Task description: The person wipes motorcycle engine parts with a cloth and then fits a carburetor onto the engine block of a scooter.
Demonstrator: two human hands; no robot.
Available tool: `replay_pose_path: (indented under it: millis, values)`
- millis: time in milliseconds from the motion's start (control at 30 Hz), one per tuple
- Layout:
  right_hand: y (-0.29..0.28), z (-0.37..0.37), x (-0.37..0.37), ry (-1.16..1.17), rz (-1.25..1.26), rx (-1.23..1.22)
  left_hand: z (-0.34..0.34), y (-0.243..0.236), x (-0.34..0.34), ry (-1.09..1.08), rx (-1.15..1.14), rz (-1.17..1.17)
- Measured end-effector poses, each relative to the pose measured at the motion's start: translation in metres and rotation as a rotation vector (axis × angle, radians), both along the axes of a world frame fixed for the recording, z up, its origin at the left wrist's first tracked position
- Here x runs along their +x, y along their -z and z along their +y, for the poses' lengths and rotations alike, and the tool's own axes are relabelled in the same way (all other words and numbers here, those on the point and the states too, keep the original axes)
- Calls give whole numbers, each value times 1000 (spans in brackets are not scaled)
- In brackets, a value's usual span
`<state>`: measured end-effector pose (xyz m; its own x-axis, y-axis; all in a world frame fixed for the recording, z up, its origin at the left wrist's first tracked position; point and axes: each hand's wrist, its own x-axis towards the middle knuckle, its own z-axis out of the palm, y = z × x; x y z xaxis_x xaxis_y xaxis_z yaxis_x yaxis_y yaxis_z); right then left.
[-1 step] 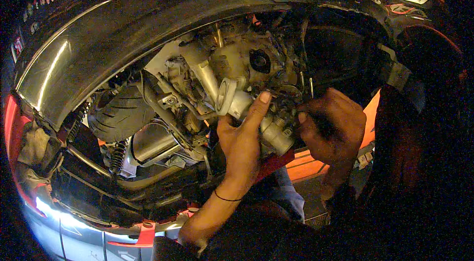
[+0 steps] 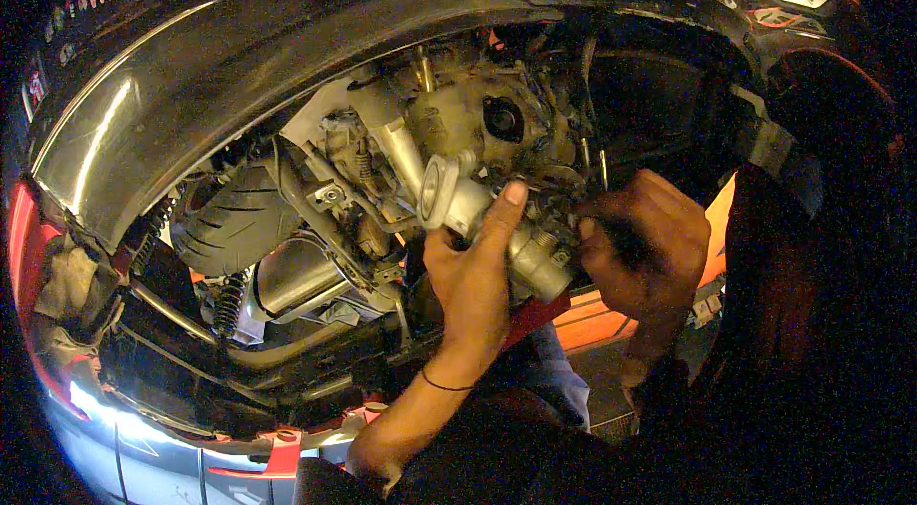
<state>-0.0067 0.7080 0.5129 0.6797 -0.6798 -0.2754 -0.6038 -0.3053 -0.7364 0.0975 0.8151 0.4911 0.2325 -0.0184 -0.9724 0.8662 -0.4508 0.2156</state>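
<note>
Metal part (image 2: 541, 266) is up in the air, in front of the engine (image 2: 454, 118) of the bike. It is tilted. Its wide ring end (image 2: 438, 192) points up and to the left, and its round tube end points down and to the right.

The left hand (image 2: 470, 271) has a good hold of it. The thumb lies along the top and the hand is closed around it. A thin dark band (image 2: 447, 386) sits on that wrist. The right hand (image 2: 650, 242) is curled up, right by the other side of the part. The fingers are bent in close, but it is dark there, so I cannot tell if they pinch the part or some small thing.

Not much has changed. The part and the left hand have slid just a tiny bit right and down, and the right hand is almost where it was. So I think the left hand is just keeping the part steady, and the small work at its side is still going on.

The back wheel (image 2: 229, 228) is well off to the left.
</note>
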Motion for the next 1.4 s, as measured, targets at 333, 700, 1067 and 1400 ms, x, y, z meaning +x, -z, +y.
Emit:
replay_pose_path:
  millis: [333, 700, 1067, 1400]
  values:
    - [-20, 2, 0, 280, 138, 443, 6, -13, -17, 52, 8, -324]
    - [-14, 45, -13, 810, 137, 505, 0, -6, -5, 203, -82, -463]
    - [-9, 57, -18, 773, 146, 373, 13, 2, -25, 332, 138, -531]
    - [-9, 48, -24, 565, 205, 231, 10, 2, -28, 302, 77, -557]
